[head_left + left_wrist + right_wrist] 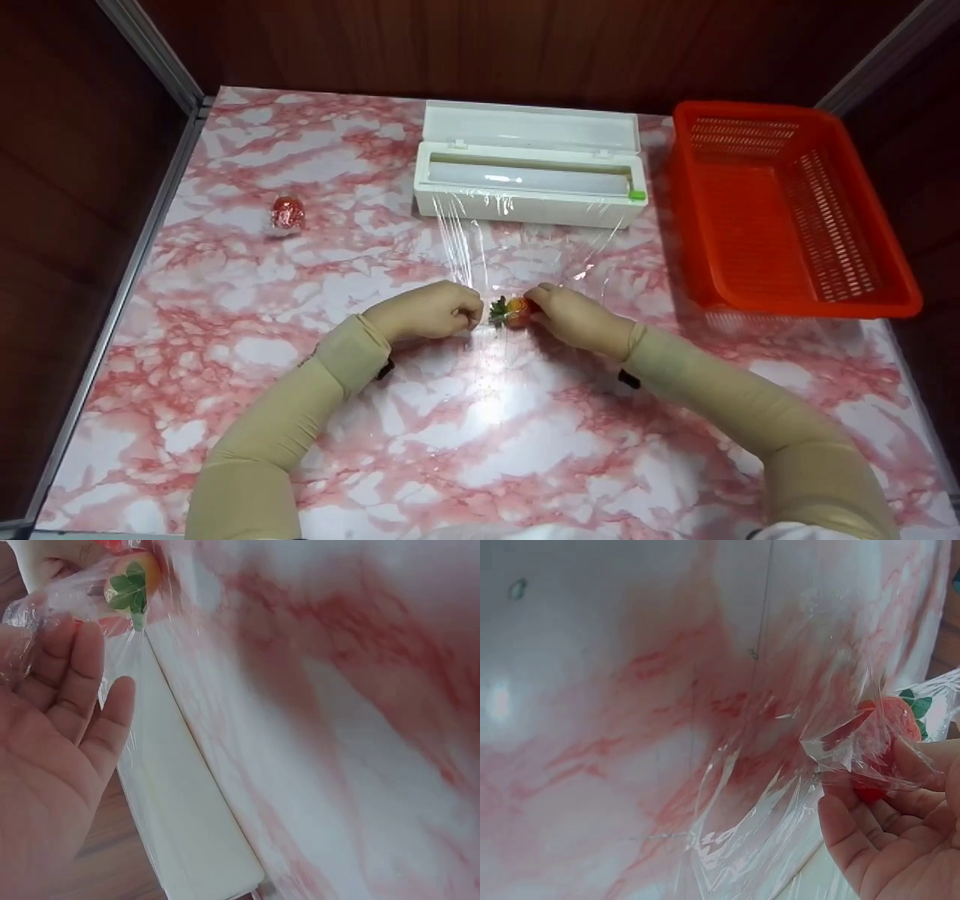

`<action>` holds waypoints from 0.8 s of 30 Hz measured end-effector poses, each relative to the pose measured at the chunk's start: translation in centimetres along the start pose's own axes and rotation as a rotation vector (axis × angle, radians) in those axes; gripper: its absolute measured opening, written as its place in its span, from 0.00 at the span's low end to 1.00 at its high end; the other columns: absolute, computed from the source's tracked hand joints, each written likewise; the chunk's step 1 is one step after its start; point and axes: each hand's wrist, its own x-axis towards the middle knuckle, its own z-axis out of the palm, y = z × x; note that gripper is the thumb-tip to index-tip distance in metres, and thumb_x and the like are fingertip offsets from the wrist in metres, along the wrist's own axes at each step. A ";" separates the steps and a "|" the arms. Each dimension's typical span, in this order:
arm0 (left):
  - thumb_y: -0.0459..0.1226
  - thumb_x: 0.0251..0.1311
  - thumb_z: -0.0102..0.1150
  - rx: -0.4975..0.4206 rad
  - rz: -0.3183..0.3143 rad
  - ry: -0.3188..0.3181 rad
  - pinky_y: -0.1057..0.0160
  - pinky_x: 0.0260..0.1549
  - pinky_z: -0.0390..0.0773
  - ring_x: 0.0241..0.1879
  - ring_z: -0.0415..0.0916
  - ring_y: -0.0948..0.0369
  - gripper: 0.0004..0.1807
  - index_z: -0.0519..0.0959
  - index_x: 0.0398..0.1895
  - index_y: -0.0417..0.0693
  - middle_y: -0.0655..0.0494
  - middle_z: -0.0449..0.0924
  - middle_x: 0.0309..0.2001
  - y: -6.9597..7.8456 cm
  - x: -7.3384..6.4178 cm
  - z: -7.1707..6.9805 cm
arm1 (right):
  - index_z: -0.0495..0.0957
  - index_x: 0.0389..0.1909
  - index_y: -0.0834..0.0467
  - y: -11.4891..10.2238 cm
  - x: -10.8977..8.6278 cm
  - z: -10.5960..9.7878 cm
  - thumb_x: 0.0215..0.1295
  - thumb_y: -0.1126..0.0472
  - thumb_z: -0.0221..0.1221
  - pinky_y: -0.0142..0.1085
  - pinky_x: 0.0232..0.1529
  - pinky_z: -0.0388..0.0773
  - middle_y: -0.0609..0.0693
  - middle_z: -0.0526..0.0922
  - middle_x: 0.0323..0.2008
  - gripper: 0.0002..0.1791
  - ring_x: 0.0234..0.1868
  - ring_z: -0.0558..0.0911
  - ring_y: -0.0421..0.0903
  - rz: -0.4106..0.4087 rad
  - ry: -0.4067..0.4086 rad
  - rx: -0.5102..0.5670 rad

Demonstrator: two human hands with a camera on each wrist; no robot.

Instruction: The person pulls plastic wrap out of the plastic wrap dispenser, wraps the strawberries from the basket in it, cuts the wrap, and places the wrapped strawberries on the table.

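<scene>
A red-and-yellow strawberry (519, 312) with green leaves lies sideways between the two hands, its leafy end toward the left. My right hand (576, 316) holds its red end between thumb and fingers, with clear cling film (840, 742) bunched over it in the right wrist view. My left hand (429, 309) is just left of the leaves and pinches gathered film (56, 604); its other fingers are loosely bent in the left wrist view. The film stretches back to a roll (517, 178) inside a white dispenser box (525, 210), whose lid (532, 126) stands raised.
An orange-red plastic basket (757, 225) stands at the right of the pink-and-white marbled table (480, 465). Toward the back left lies a small red thing wrapped in clear film (287, 214). Dark wooden panels (420, 45) enclose the back and sides.
</scene>
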 end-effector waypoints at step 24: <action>0.29 0.64 0.40 0.143 -0.379 0.047 0.55 0.44 0.75 0.41 0.75 0.52 0.08 0.72 0.38 0.39 0.45 0.78 0.38 -1.2 -0.4 -0.2 | 0.75 0.42 0.64 0.7 0.2 -0.1 0.61 0.66 0.56 0.41 0.44 0.79 0.57 0.81 0.37 0.09 0.41 0.81 0.51 -0.040 -0.003 0.039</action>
